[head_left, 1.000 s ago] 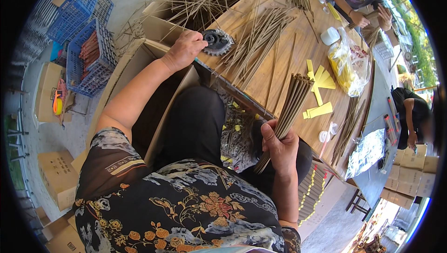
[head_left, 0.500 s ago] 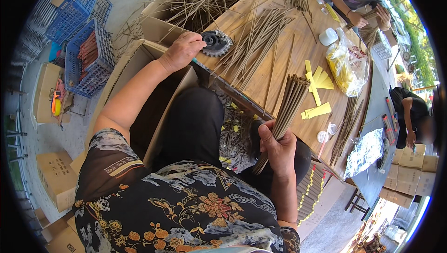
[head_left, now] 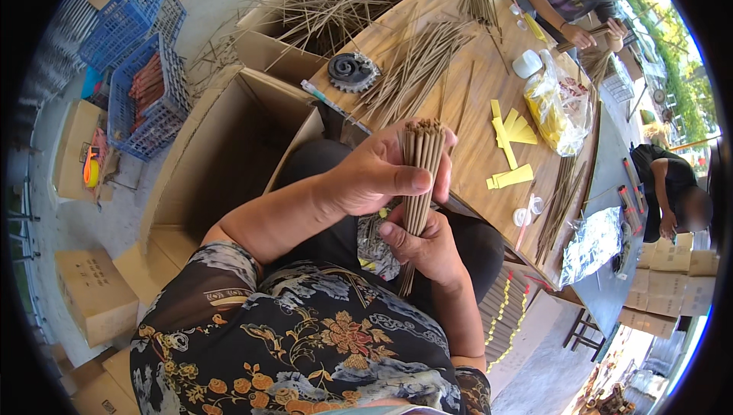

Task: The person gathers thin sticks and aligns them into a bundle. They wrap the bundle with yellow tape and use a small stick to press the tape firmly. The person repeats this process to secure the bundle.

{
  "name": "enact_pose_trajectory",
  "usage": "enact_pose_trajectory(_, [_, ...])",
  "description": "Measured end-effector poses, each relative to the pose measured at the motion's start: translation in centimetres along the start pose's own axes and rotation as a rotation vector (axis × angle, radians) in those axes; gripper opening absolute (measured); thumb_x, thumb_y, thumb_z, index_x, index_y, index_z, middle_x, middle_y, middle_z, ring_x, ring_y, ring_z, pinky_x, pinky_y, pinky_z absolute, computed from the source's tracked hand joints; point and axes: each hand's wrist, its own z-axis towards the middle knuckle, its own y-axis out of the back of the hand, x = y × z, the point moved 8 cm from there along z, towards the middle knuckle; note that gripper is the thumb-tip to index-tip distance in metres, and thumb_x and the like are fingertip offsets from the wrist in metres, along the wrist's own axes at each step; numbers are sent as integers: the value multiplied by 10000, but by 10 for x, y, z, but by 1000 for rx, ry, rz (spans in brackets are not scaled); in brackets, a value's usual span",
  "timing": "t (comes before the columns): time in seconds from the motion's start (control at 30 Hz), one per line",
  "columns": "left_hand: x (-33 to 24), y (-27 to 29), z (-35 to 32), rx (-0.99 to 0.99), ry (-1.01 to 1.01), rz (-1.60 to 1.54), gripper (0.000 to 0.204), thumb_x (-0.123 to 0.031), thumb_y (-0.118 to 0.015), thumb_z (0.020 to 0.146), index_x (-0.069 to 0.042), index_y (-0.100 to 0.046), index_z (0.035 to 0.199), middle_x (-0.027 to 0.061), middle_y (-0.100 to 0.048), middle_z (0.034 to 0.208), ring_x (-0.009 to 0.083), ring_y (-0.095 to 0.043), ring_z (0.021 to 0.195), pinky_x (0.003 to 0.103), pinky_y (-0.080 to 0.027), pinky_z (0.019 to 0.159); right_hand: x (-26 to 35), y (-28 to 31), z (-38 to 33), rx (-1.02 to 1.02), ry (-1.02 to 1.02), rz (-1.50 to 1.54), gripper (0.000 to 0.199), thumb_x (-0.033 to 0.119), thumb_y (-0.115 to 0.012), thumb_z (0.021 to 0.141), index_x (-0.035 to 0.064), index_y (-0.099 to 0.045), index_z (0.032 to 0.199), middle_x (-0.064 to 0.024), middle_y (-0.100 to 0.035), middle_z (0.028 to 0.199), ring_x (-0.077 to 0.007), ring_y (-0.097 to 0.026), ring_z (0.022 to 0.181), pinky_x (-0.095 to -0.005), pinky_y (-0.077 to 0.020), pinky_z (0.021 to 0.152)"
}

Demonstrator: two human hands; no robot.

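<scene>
A bundle of thin brown sticks (head_left: 421, 154), like incense sticks, stands nearly upright in front of my body. My left hand (head_left: 378, 167) wraps round its upper part, thumb across the front. Lower down, my right hand (head_left: 429, 243) grips the same bundle, and the stick ends poke out below it. On the wooden table (head_left: 458, 121) beyond my hands lies a loose pile of such sticks (head_left: 424, 60). A dark toothed metal wheel (head_left: 353, 71) rests at the table's left edge. Yellow paper strips (head_left: 513, 136) are spread to the right of the bundle.
Behind the wheel, a cardboard box (head_left: 279, 52) overflows with sticks; another open box (head_left: 206, 148) stands by my left knee. A plastic bag of yellow material (head_left: 561, 106), a white cup (head_left: 527, 64) and a tape roll (head_left: 522, 216) sit on the table. Two people work across from me.
My left hand has left the toothed wheel and come right and nearer, closing round the bundle's top. My right hand has brought the bundle leftward and more upright.
</scene>
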Motion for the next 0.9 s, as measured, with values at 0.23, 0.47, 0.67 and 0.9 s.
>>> enact_pose_trajectory(0.23, [3, -9, -6, -360, 1, 163, 236, -131, -657, 779, -8, -498, 904, 27, -508, 608, 96, -503, 521, 227, -431, 498, 8, 10, -10, -318, 338, -355, 141, 132, -616, 824, 14, -547, 860, 21, -561, 716, -58, -490, 660, -228, -433, 594])
enact_pose_trajectory(0.47, [0, -33, 7, -158, 76, -61, 111, -104, -591, 819, -30, -509, 817, -2, -461, 547, 74, -430, 436, 209, -371, 427, -2, -2, -21, -85, 41, -30, 177, 170, -610, 830, 12, -531, 847, 23, -539, 649, -99, -528, 571, -231, -427, 530])
enact_pose_trajectory(0.67, [0, -29, 5, -329, 25, -14, 97, -107, -589, 824, -42, -519, 810, -20, -447, 513, 57, -407, 403, 197, -357, 396, 13, 5, -21, -306, 250, -219, 187, 174, -610, 829, 7, -528, 845, -19, -526, 611, -87, -492, 545, -237, -409, 508])
enact_pose_trajectory(0.9, [-18, -40, 5, -356, -93, 312, 113, -118, -573, 844, -20, -520, 830, -19, -442, 528, 47, -406, 404, 191, -346, 378, 21, 8, -21, -410, 445, -396, 115, 131, -590, 842, 25, -554, 869, 28, -558, 684, -55, -496, 590, -206, -406, 535])
